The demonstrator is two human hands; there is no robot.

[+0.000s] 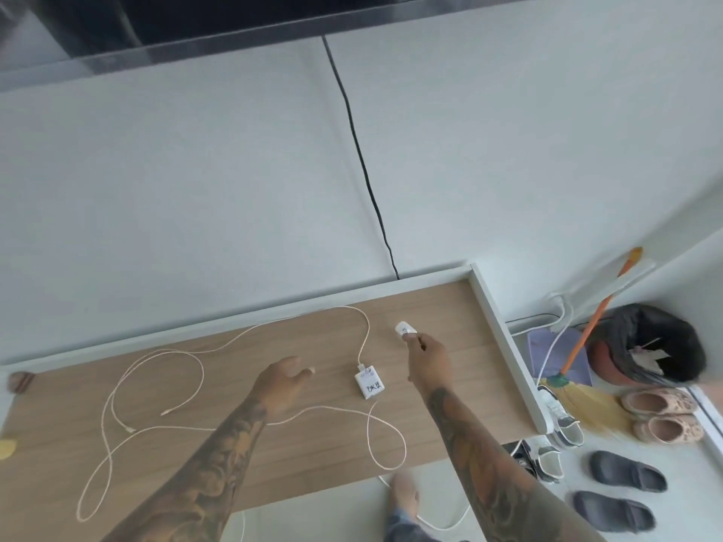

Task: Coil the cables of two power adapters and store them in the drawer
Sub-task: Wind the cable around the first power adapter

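At the far left edge of the wooden tabletop lies a small brownish thing, too blurred to name, and a yellow thing shows at the near left border. From there the thin white cable runs in loose, uncoiled loops over the left half of the tabletop, with two free plug ends lying near each other in the middle of the loops. The left hand hovers over the tabletop centre, its grip released, fingers relaxed and pointing to the right, holding nothing. Just to its right lies the square white adapter, flat on the wood, with handwriting on its label; one cable leaves its far side and curves along the far edge, another leaves its near side and makes a loop near the front edge. Further right, the right hand reaches to the far side and its grip pinches a second small white adapter with the fingertips. A black cable runs down the white wall behind. Right of the tabletop, on the floor, stand a broom with an orange handle, a bin with a dark bag, and several shoes and slippers.
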